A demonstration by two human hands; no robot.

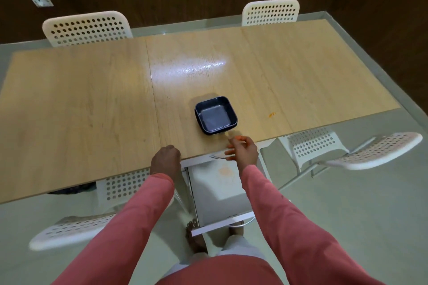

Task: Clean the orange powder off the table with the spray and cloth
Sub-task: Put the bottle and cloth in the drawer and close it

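Observation:
A small orange powder smear [271, 114] lies on the light wooden table [92, 109], right of a dark blue square dish [216, 114]. My right hand [243, 149] hovers at the near table edge, just below the dish, its fingertips stained orange. It pinches a thin metal utensil [216, 157] over an open white drawer [220, 192]. My left hand [165, 157] rests on the table edge with fingers curled and nothing in it. No spray bottle or cloth is in view.
The drawer floor carries a faint orange stain [224, 171]. White perforated chairs stand at the far side [88, 29], [271, 12], the near right [372, 151] and the near left [74, 229]. My feet are under the drawer front.

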